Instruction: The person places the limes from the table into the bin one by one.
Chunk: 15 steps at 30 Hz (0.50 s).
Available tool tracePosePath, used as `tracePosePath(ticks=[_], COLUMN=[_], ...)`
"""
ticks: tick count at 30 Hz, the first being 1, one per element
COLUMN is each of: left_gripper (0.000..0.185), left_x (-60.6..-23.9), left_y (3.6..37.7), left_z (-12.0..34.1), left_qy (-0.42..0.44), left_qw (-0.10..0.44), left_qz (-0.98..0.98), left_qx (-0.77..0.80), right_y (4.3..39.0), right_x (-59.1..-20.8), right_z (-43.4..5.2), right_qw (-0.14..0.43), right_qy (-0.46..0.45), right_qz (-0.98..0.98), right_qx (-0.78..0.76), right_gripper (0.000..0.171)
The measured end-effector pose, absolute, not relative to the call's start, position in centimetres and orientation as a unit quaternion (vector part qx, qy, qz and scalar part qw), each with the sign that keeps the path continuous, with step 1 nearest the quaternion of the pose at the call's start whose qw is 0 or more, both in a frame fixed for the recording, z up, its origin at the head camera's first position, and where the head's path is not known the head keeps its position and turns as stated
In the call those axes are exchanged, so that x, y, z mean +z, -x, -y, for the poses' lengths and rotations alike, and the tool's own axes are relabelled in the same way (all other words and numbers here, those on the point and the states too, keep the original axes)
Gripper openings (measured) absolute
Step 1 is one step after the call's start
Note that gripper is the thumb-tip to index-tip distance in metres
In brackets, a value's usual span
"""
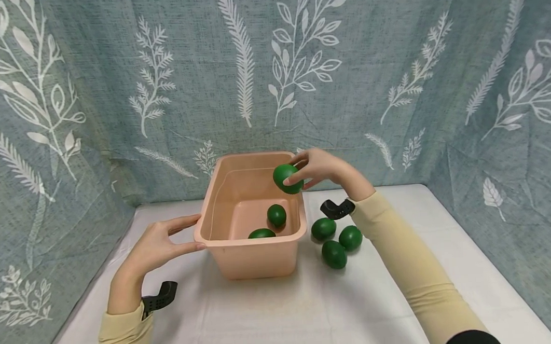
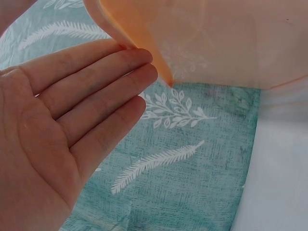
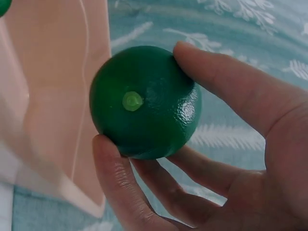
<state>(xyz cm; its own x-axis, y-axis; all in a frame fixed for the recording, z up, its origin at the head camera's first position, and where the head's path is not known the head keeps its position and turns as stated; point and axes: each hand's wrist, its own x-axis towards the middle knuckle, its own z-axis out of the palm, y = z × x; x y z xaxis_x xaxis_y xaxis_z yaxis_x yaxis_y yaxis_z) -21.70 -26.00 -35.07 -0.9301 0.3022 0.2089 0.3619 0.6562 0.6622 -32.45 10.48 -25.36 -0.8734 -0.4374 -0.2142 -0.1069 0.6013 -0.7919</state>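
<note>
Two limes [image 1: 269,223] lie in the pink tub [image 1: 252,256]; three more [image 1: 336,240] sit on the table [image 1: 311,315] beside it. Our right hand [image 1: 317,167] pinches a green lime [image 1: 287,178] over the tub's far rim, fingers [image 3: 226,86] curled around it. Our left hand [image 1: 158,245] steadies the near corner, fingers [image 2: 96,82] straight.

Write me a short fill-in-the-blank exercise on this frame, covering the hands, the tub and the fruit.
1. The right hand holds a green lime above the ____ tub.
2. Inside the tub lie ____ limes.
3. On the table beside the tub lie ____ limes.
4. The left hand touches the tub's ____ with straight fingers.

Missing words: pink; two; three; rim
</note>
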Motion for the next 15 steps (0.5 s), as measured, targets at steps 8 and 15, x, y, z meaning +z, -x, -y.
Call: tracePosePath(ticks=[8,15], left_gripper=[0.065,0.066], left_x=[-35.0,-35.1], left_y=[21.7,21.8], left_z=[26.0,26.0], left_qy=[0.183,0.184], left_qw=[0.043,0.043], left_qz=[0.909,0.910], left_qx=[-0.371,-0.368], right_y=[32.4,32.3], right_x=[-25.8,-26.5], right_z=[-8.1,-9.2], right_qw=[0.167,0.134], right_qy=[0.166,0.163], right_qz=[-0.869,-0.872], right_qx=[-0.436,-0.441], right_gripper=[0.056,0.054])
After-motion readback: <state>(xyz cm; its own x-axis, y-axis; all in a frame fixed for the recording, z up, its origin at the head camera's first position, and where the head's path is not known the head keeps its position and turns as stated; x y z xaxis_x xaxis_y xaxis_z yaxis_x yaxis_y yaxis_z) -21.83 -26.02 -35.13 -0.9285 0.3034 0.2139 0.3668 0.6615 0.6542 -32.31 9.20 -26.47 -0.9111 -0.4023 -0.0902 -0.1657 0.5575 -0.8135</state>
